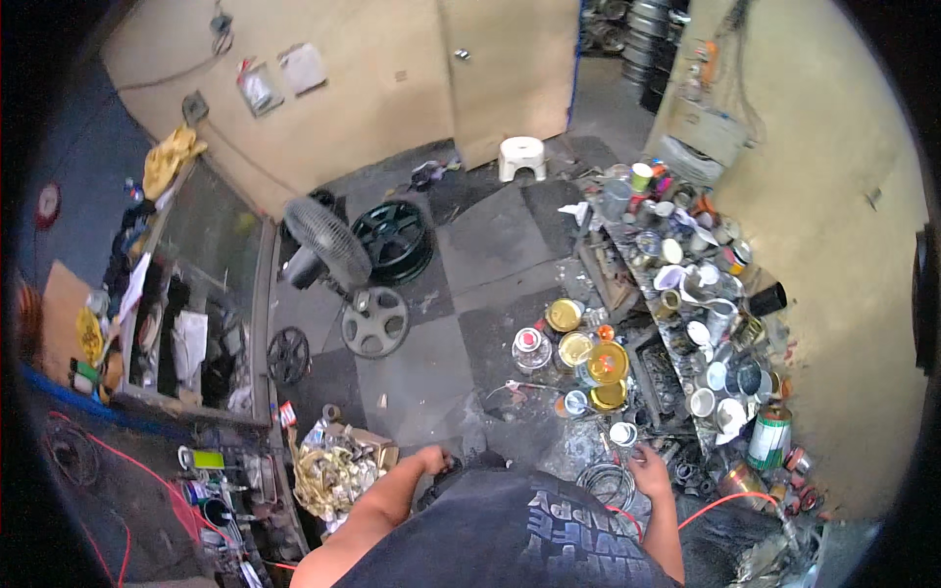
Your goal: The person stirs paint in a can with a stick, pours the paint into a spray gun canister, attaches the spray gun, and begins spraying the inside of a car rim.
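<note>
My left hand is held low in front of my dark shirt, its fingers curled beside something dark that I cannot make out. On the other side, my right hand hangs with fingers partly spread and nothing visible in them. Just beyond its fingertips stands a small white cup. A coil of grey hose lies on the floor to the left of that hand. Farther ahead are several paint cans, among them a yellow-topped can and a clear container with a red cap.
A long bench crowded with cups and cans runs along the right wall. A pedestal fan and a dark wheel rim stand ahead left. Crumpled paper fills a box at left. A white stool is near the door. An orange hose crosses at right.
</note>
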Tool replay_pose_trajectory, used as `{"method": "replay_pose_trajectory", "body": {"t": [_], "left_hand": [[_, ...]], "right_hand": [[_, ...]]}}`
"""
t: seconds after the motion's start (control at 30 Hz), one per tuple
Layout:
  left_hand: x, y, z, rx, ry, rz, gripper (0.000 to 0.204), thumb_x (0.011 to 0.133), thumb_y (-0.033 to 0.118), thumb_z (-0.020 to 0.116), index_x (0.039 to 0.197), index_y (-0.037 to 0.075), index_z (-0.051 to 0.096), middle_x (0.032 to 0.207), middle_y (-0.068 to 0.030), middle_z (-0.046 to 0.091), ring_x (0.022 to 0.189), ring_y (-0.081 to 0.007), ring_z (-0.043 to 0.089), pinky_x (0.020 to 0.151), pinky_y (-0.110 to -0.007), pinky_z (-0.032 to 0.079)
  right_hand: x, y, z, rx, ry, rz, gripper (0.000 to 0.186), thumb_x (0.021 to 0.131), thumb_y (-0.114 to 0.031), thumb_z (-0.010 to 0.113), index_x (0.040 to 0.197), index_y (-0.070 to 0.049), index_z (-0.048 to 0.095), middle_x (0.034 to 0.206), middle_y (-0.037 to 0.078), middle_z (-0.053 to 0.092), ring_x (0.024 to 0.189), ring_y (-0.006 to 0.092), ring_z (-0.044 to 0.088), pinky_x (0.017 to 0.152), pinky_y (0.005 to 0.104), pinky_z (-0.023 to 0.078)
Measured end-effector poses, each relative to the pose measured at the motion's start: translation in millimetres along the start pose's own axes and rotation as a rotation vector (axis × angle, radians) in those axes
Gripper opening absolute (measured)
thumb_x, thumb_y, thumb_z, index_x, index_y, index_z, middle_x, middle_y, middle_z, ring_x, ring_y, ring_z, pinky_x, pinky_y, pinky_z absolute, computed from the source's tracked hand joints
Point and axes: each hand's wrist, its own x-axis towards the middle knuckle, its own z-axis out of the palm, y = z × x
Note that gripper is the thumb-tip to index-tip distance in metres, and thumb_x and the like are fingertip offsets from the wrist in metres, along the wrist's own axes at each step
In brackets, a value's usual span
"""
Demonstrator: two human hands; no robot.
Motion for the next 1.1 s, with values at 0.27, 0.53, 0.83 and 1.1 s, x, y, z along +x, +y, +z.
{"method": "replay_pose_trajectory", "body": {"t": [0.27,0.53,0.83,1.1], "left_hand": [[-30,-111,-38,-0.53,0.342,-0.41,0.045,0.097,0.046,0.059,0.106,0.005,0.077,0.107,-0.0211,0.075,0.107,-0.036,0.07,0.094,-0.044,0.053],[-61,-164,-6,-0.091,0.392,-0.317,0.028,0.089,0.029,0.059,0.098,0.005,0.071,0.09,-0.0177,0.074,0.087,-0.0333,0.071,0.075,-0.043,0.057],[3,-120,-95,-0.485,0.191,-0.319,0.022,0.093,0.026,0.063,0.102,0.006,0.069,0.088,-0.0108,0.069,0.082,-0.024,0.065,0.076,-0.038,0.053],[107,-116,-331,-0.155,0.161,-0.282,0.019,0.099,0.023,0.064,0.104,0.005,0.067,0.085,-0.0052,0.065,0.081,-0.0181,0.06,0.077,-0.035,0.051]], "right_hand": [[46,-93,121,-0.242,-0.622,-0.139,0.052,0.092,-0.026,0.07,0.138,-0.003,0.06,0.119,0.02,0.072,0.106,0.0297,0.072,0.092,0.039,0.056],[165,-176,142,-0.065,-0.545,-0.209,0.047,0.093,-0.025,0.071,0.13,0.003,0.062,0.093,0.007,0.073,0.08,0.0142,0.066,0.075,0.0329,0.054],[384,28,189,-0.986,-0.599,-0.254,0.04,0.086,-0.024,0.066,0.123,-0.009,0.071,0.106,0.017,0.074,0.094,0.0319,0.074,0.081,0.0444,0.058],[555,-116,227,-0.255,-0.371,-0.239,0.037,0.1,-0.035,0.056,0.103,-0.002,0.073,0.1,0.018,0.072,0.086,0.0339,0.068,0.079,0.0467,0.053]]}}
